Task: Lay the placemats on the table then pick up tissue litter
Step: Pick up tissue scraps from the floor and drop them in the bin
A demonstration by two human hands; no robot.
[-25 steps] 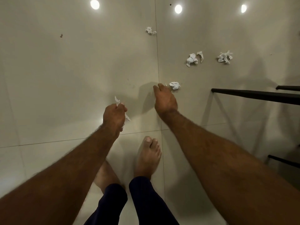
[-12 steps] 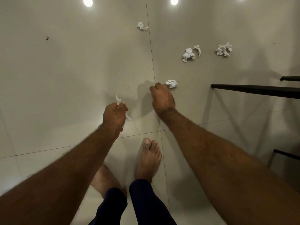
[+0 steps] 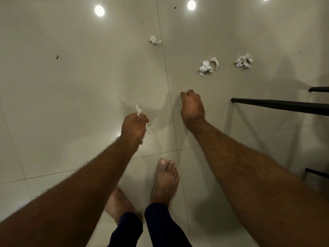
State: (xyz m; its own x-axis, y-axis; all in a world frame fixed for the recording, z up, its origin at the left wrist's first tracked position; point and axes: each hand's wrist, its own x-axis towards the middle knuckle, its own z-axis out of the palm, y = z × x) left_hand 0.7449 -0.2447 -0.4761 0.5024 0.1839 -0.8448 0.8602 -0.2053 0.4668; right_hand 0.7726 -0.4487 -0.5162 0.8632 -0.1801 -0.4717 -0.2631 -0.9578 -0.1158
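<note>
I look down at a glossy beige tile floor [image 3: 71,86]. My left hand [image 3: 133,127] is closed on white tissue scraps [image 3: 138,110] that stick out above and below its fingers. My right hand [image 3: 192,106] is a fist low over the floor, just right of a tile joint; the crumpled tissue that lay at its fingertips is hidden inside it. Further out lie a small tissue wad [image 3: 154,40], a larger wad [image 3: 205,67] with a torn strip [image 3: 215,62] beside it, and a crumpled tissue [image 3: 243,60] to their right.
Black metal furniture bars [image 3: 279,105] reach in from the right edge, with another bar [image 3: 318,89] above and a third lower bar [image 3: 316,172]. My bare feet [image 3: 165,180] stand below my hands. Ceiling lights reflect on the floor [image 3: 99,10].
My right hand has closed over the tissue wad that lay at its fingertips, and the wad no longer shows. The left hand still holds its scraps. The view shifted slightly.
</note>
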